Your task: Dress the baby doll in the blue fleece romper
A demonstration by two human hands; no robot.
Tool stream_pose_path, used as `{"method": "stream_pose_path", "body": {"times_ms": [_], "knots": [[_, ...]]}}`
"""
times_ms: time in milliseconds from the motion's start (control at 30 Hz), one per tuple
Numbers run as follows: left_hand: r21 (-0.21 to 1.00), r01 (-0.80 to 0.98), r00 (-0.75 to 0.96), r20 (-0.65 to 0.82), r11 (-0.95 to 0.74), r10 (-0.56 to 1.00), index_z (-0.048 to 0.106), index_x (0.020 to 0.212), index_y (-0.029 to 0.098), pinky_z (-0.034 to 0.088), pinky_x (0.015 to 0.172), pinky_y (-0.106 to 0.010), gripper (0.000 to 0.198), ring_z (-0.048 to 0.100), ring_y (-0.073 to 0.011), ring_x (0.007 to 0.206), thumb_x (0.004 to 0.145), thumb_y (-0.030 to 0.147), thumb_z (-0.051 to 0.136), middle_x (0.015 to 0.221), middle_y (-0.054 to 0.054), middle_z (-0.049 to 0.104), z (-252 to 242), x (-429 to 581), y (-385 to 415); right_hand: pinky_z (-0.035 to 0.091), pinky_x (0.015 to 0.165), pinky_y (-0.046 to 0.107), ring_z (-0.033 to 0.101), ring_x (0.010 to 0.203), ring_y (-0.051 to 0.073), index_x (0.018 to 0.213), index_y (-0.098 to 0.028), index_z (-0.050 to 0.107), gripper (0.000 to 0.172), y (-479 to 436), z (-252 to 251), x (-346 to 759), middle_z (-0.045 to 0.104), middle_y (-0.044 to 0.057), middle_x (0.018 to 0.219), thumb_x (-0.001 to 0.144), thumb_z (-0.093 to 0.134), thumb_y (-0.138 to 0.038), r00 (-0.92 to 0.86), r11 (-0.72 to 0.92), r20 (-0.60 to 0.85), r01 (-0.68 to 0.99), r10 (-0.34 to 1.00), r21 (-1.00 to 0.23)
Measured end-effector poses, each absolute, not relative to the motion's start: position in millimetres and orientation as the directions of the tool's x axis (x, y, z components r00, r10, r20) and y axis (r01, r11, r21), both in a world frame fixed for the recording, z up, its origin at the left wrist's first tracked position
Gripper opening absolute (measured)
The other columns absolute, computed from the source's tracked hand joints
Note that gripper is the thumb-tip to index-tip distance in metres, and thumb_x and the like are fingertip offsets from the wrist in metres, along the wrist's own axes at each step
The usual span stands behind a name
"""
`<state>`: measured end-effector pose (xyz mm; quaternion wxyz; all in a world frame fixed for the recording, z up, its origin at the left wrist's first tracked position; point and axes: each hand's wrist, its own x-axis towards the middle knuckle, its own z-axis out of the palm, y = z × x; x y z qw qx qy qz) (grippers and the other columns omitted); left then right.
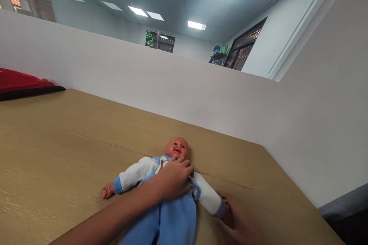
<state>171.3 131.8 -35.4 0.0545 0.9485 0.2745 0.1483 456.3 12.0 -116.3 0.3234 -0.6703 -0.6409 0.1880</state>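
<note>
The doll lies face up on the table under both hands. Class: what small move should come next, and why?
Probably undo the doll's collar: the left hand already grips the blue outfit at the chest, and the right hand steadies the white sleeve's cuff.

Glossy pink plastic doll head (177, 147); soft fleecy blue-and-white cloth doll suit (169, 218); matt tan wood-grain surface (57, 153); smooth matt white partition wall (172, 84).

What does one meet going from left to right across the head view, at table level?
Red cushion at the far left edge → doll's bare hand → left hand on the doll's chest → right hand at the doll's other cuff → white wall.
</note>
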Motion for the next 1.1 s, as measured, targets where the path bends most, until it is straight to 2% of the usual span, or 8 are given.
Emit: {"method": "stream_pose_path", "body": {"times_ms": [200,333,433,633,733,867,1033,1100], "knots": [[0.145,0.444,0.851,0.241,-0.884,0.466,0.070,0.107,0.020,0.049,0.095,-0.050,0.015,0.063,-0.0335,0.107,0.097,0.031,0.074,0.109,-0.010,0.072,-57.7,186.8,135.2,0.063,0.076,0.035,0.075,0.089,0.027,0.123,-0.026,0.067,0.053,1.7,-129.0,451.7,0.077,0.007,0.108,0.073,0.081,-0.035,0.303,0.002,0.187,0.522,0.934,-0.853],[0.240,0.227,0.916,0.278,-0.944,0.290,0.065,0.109,0.025,0.047,0.089,-0.039,0.017,0.065,-0.0242,0.102,0.095,0.028,0.074,0.104,-0.001,0.071,-55.4,179.1,135.8,0.064,0.084,0.032,0.074,0.100,0.025,0.119,-0.025,0.063,0.062,18.1,-112.0,446.6,0.075,0.008,0.112,0.068,0.094,-0.044,0.416,0.118,0.305,0.417,0.857,-0.901],[0.260,0.092,0.918,0.353,-0.961,0.183,0.063,0.106,0.022,0.046,0.086,-0.035,0.025,0.066,-0.0214,0.096,0.086,0.022,0.078,0.100,-0.001,0.070,-54.7,176.7,137.9,0.063,0.088,0.030,0.073,0.104,0.024,0.109,-0.024,0.065,0.053,40.7,-104.9,426.2,0.074,0.008,0.111,0.069,0.096,-0.040,0.390,0.223,0.373,0.377,0.842,-0.899],[0.078,0.032,0.845,0.530,-0.996,0.069,0.064,0.100,0.023,0.041,0.074,-0.039,0.008,0.061,-0.0211,0.086,0.092,0.023,0.065,0.101,-0.003,0.072,-58.4,173.8,138.4,0.063,0.083,0.032,0.073,0.094,0.022,0.091,-0.024,0.065,0.017,71.7,-123.1,378.9,0.072,0.006,0.102,0.082,0.080,-0.027,0.231,0.391,0.466,0.307,0.854,-0.868],[0.169,0.034,0.772,0.622,-0.985,0.133,0.065,0.092,0.022,0.038,0.070,-0.038,0.007,0.058,-0.0195,0.077,0.085,0.022,0.067,0.086,0.000,0.070,-60.2,174.4,137.7,0.059,0.098,0.035,0.069,0.113,0.025,0.100,-0.026,0.069,0.025,67.1,-127.0,378.0,0.073,0.007,0.112,0.078,0.075,-0.013,0.080,0.429,0.481,0.344,0.873,-0.835],[0.433,-0.004,0.668,0.672,-0.901,0.320,0.071,0.092,0.021,0.038,0.072,-0.034,0.016,0.056,-0.0180,0.077,0.076,0.016,0.072,0.081,0.001,0.065,-56.1,177.5,138.0,0.050,0.114,0.042,0.061,0.133,0.027,0.129,-0.032,0.067,0.034,50.0,-120.5,384.2,0.066,0.008,0.138,0.097,0.063,-0.022,-0.155,0.381,0.351,0.269,0.924,-0.885],[0.722,0.039,0.658,0.501,-0.691,0.561,0.071,0.092,0.020,0.042,0.078,-0.028,0.019,0.059,-0.0170,0.084,0.077,0.010,0.075,0.086,0.002,0.064,-52.7,180.1,142.9,0.056,0.106,0.043,0.071,0.121,0.024,0.155,-0.043,0.031,0.067,40.4,-110.5,368.7,0.071,0.006,0.137,0.100,0.068,-0.035,-0.047,0.170,0.174,-0.092,0.984,-0.981],[0.744,0.073,0.657,0.465,-0.664,0.593,0.069,0.093,0.018,0.044,0.081,-0.028,0.016,0.062,-0.0179,0.088,0.081,0.012,0.078,0.090,0.001,0.066,-55.6,180.5,146.8,0.058,0.103,0.042,0.072,0.119,0.025,0.152,-0.037,0.035,0.068,42.5,-107.0,359.7,0.074,0.008,0.133,0.096,0.075,-0.039,0.023,0.122,0.120,-0.144,0.993,-0.982]]}}
